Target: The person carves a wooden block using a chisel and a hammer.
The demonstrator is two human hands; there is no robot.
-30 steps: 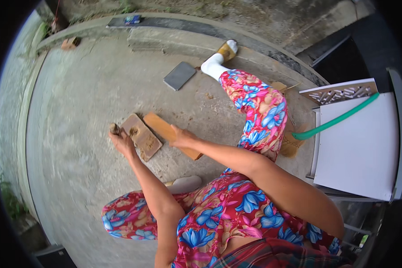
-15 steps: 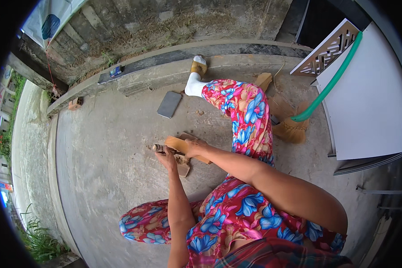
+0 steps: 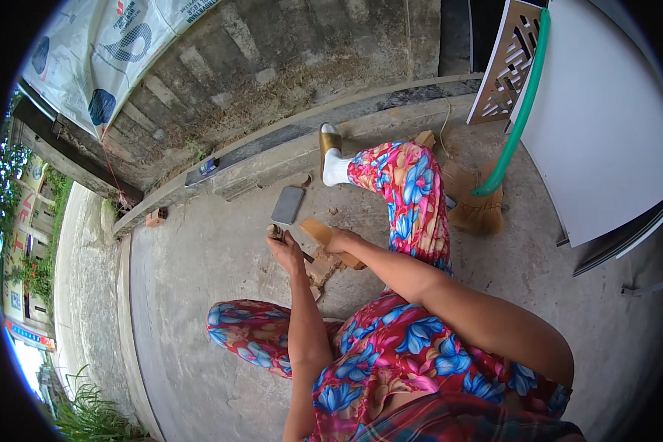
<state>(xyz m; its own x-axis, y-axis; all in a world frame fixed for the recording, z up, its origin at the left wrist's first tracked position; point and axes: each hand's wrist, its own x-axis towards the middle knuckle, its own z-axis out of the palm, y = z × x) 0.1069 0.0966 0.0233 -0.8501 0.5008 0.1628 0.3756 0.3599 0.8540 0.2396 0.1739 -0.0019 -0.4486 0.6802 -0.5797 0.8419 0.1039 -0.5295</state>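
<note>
My left hand [image 3: 288,255] is closed round a wooden-handled tool [image 3: 275,231], whose rounded handle end sticks up past the fingers. A short dark strip of it shows on the other side of the hand, and its full shape is hidden. My right hand [image 3: 339,241] grips a flat tan block [image 3: 315,230], held tilted just right of the tool and apart from it. Beneath both hands, brownish broken pieces [image 3: 321,270] and crumbs lie on the concrete. Just beyond the tool lies a dark grey rectangular slab [image 3: 288,205].
My bent leg in flowered trousers [image 3: 412,191] flanks the work on the right. Behind it stand a straw broom [image 3: 479,210] with a green handle and a white panel [image 3: 604,125]. A low concrete ledge [image 3: 272,151] runs along the wall; a brick [image 3: 156,216] sits far left.
The tool in my left hand has drawn away from the tan block, which it was against before. The block is now tilted more, showing the pieces below. The whole view has shifted.
</note>
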